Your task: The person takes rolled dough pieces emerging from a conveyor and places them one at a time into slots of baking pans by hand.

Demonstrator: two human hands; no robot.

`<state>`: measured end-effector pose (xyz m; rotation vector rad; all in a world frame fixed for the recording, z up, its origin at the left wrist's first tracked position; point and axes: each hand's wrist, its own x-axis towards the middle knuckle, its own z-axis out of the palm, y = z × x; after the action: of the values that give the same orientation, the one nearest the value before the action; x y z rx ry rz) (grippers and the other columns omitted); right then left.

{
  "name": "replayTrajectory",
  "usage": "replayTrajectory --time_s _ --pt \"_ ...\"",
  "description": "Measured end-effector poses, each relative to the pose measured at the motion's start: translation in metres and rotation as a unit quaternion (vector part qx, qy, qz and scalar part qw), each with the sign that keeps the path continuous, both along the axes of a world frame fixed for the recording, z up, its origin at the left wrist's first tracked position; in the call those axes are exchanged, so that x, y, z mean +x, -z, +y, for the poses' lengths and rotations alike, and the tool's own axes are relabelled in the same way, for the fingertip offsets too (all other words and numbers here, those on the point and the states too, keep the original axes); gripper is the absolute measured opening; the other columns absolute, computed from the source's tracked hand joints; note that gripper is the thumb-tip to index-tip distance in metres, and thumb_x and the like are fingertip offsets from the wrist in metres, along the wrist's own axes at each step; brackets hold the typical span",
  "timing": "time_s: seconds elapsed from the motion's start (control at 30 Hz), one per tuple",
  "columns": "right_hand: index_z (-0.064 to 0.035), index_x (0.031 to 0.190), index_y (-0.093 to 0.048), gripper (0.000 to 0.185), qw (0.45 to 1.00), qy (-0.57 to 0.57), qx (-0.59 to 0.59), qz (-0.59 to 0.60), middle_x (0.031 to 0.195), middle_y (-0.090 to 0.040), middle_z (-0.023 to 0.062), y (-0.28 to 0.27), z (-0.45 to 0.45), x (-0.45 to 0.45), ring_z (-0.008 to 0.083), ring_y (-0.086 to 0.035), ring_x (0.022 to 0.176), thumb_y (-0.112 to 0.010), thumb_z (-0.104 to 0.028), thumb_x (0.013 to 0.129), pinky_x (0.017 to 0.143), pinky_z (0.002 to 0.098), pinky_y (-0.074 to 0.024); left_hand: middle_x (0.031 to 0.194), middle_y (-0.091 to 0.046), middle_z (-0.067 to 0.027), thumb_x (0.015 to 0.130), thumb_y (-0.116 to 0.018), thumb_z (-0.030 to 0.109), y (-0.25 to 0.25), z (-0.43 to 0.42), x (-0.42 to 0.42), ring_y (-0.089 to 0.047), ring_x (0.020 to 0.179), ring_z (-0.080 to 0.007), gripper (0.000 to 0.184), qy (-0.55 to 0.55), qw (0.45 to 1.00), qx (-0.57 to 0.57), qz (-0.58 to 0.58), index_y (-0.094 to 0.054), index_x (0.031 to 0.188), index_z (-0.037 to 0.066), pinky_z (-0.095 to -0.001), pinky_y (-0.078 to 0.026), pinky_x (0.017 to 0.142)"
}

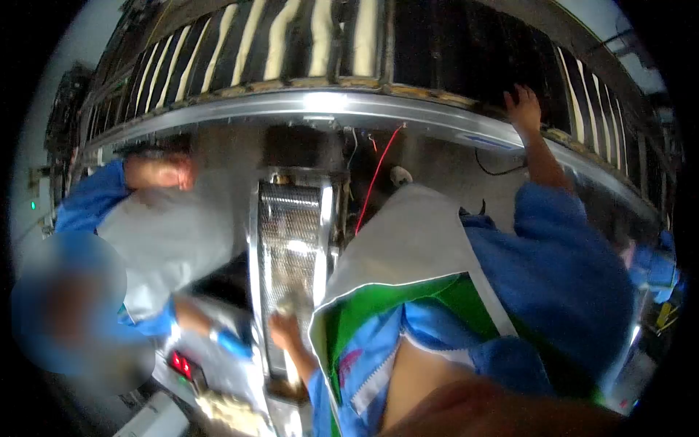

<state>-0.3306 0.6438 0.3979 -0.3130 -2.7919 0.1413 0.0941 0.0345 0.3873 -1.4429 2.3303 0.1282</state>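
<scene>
My left hand (pixel 285 336) is over the metal mesh conveyor (pixel 290 226), its fingers closed on a pale lump of dough (pixel 293 304); the lump is blurred. To the right, my right hand (pixel 524 109) reaches up with fingers apart, touching the front edge of a dark tray (pixel 473 58) and holding nothing. Long pale dough strips (pixel 280 40) lie in the black grooved trays left of that dark part. More strips (pixel 579 102) show in the trays to its right.
At left, a co-worker in blue sleeves and a pale apron (pixel 178 233) stands beside the conveyor. A metal rail (pixel 328 104) runs along the trays, with a red cord (pixel 378 175) hanging below. A red digital display (pixel 180 364) and pale dough (pixel 233 414) are at lower left.
</scene>
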Motion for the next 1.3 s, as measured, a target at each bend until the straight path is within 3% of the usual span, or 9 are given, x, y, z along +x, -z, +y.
replayTrajectory --time_s 0.2,0.27,0.57,0.77,0.97,1.0,1.03,1.23,1.3 --pt "-0.008 0.12 -0.052 0.053 0.998 0.065 0.02 -0.007 0.126 -0.046 0.0191 0.02 0.068 -0.012 0.0357 -0.047 0.114 -0.054 -0.046 0.084 0.093 0.0449 -0.041 0.111 -0.056 -0.0247 0.079 -0.066 0.022 -0.042 0.005 0.019 -0.059 0.096 -0.0287 0.058 -0.113 0.919 0.044 0.375 -0.043 0.125 -0.004 -0.0419 -0.05 0.085" --pt "-0.0076 0.124 -0.048 0.057 0.997 0.06 -0.026 -0.034 0.13 -0.042 0.0189 0.015 0.058 -0.01 0.0372 -0.048 0.113 -0.054 -0.047 0.083 0.09 0.0433 -0.0439 0.12 -0.05 -0.0263 0.078 -0.066 0.029 -0.054 -0.002 0.02 -0.053 0.107 -0.0317 0.064 -0.046 0.926 -0.201 0.317 -0.04 0.127 -0.005 -0.0467 -0.045 0.091" --pt "-0.0096 0.126 -0.046 0.061 0.996 0.021 -0.044 -0.071 0.131 -0.04 0.0199 -0.025 0.004 -0.027 0.0367 -0.046 0.116 -0.061 -0.044 0.078 0.092 0.0431 -0.0427 0.121 -0.05 -0.0254 0.08 -0.059 0.029 -0.122 0.036 -0.114 -0.049 0.111 -0.0339 0.058 0.041 0.778 -0.069 0.623 -0.043 0.124 -0.005 -0.0488 -0.038 0.096" --pt "-0.0113 0.133 -0.037 0.081 0.831 -0.478 -0.273 -0.079 0.14 -0.03 0.015 -0.085 -0.15 -0.01 0.0331 -0.034 0.127 -0.078 -0.027 0.065 0.103 0.0427 -0.0325 0.122 -0.049 -0.0248 0.08 -0.054 0.029 -0.179 0.078 -0.209 -0.047 0.114 -0.0354 0.055 0.135 0.58 0.136 0.792 -0.045 0.122 -0.005 -0.0501 -0.033 0.1" --pt "-0.0124 0.128 -0.044 0.075 0.742 -0.621 -0.184 0.173 0.133 -0.042 0.0104 -0.122 -0.205 -0.029 0.0316 -0.045 0.117 -0.077 -0.022 0.06 0.094 0.0433 -0.0392 0.123 -0.049 -0.0242 0.081 -0.05 0.029 -0.235 0.158 -0.303 -0.045 0.118 -0.0369 0.052 0.176 0.36 0.34 0.851 -0.047 0.121 -0.005 -0.0515 -0.028 0.104" --pt "-0.0133 0.123 -0.048 0.065 0.776 -0.603 -0.186 0.014 0.126 -0.048 0.0094 -0.121 -0.199 -0.037 0.0303 -0.049 0.111 -0.074 -0.022 0.064 0.091 0.0419 -0.0418 0.123 -0.049 -0.0241 0.081 -0.049 0.029 -0.234 0.165 -0.314 -0.044 0.118 -0.0371 0.052 0.157 0.335 0.355 0.859 -0.048 0.121 -0.005 -0.0517 -0.027 0.104" --pt "-0.0142 0.118 -0.052 0.055 0.789 -0.569 -0.18 -0.146 0.12 -0.054 0.0083 -0.121 -0.19 -0.045 0.0291 -0.054 0.106 -0.071 -0.021 0.067 0.088 0.0405 -0.0444 0.125 -0.049 -0.0213 0.082 -0.05 0.027 -0.241 0.197 -0.327 -0.046 0.118 -0.0352 0.051 0.297 0.214 0.651 0.665 -0.047 0.124 -0.001 -0.0533 -0.03 0.102" --pt "-0.0121 0.098 -0.061 0.029 0.845 -0.524 -0.097 0.049 0.099 -0.061 0.0072 -0.082 -0.108 -0.124 0.0281 -0.059 0.093 -0.067 -0.017 0.07 0.078 0.0369 -0.0489 0.11 -0.057 -0.0152 0.076 -0.066 0.005 -0.164 0.243 -0.363 -0.054 0.105 -0.0317 0.051 0.244 0.375 0.522 0.726 -0.043 0.121 0.005 -0.0477 -0.038 0.096" --pt "-0.0121 0.097 -0.062 0.031 0.877 -0.475 -0.05 0.05 0.106 -0.059 0.0069 -0.104 -0.091 -0.138 0.0266 -0.055 0.102 -0.068 -0.012 0.067 0.084 0.0372 -0.0469 0.105 -0.058 -0.0164 0.066 -0.073 0.0 -0.143 0.265 -0.372 -0.058 0.1 -0.0293 0.046 0.265 0.511 0.415 0.704 -0.047 0.105 0.007 -0.0407 -0.048 0.085"
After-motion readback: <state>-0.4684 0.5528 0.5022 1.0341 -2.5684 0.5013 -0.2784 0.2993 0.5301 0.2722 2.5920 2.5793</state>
